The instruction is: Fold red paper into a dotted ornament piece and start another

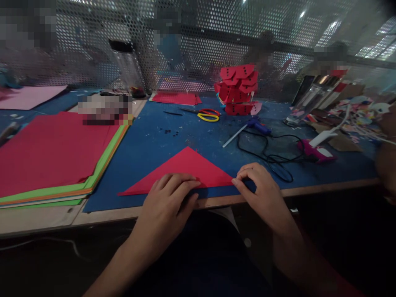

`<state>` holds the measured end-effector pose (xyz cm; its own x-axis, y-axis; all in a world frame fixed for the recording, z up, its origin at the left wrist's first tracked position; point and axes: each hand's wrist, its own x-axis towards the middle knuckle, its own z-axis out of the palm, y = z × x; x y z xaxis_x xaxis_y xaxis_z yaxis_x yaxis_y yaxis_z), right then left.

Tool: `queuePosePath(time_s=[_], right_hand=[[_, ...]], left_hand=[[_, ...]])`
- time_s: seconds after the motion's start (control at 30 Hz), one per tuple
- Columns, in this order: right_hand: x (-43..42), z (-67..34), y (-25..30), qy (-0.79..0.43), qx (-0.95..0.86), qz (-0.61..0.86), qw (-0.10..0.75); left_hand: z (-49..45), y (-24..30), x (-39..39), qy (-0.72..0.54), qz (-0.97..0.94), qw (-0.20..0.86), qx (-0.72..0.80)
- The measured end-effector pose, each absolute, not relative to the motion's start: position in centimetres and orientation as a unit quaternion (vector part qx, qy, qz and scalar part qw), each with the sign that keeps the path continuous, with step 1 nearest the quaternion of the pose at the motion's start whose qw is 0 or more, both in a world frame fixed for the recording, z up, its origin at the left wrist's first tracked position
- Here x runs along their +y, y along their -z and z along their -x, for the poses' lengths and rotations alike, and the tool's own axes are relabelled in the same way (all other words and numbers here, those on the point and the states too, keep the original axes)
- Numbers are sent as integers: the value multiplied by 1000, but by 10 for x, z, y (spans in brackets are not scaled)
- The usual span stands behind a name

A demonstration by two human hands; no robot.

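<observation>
A sheet of red paper (187,167), folded into a wide triangle, lies on the blue table mat with its peak pointing away from me. My left hand (168,202) rests over the middle of its near folded edge, fingers bent and together on the paper, thumb just below the edge. At the triangle's right corner, my right hand (261,192) pinches the tip between thumb and forefinger. The left corner lies free on the mat.
To the left sits a stack of coloured paper (55,152), red on top. Beyond are yellow-and-red-handled scissors (208,115), small black dots (168,131) and red paper cutouts (239,88). A blue glue gun (259,126), its black cord and a power strip (315,151) lie right.
</observation>
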<state>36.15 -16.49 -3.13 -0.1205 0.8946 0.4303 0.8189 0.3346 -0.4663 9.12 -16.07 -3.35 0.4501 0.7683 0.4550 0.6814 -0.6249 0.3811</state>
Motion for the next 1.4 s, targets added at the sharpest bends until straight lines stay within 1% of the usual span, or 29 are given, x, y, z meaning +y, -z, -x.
queuePosePath(time_s=[0.2,0.7,1.07,1.4], right_hand=[[-163,-362,33,-51,-747,569,340],[-166,-360,29,-77,-757,559,330],[-164,-359,29,-75,-752,566,329],[-163,-358,29,-73,-748,570,331]], left_hand=[[-124,31,-162,-288,-881,109,360],[-134,32,-159,-263,-895,63,356],[-134,34,-161,-252,-899,28,357],[-135,35,-161,-242,-902,22,356]])
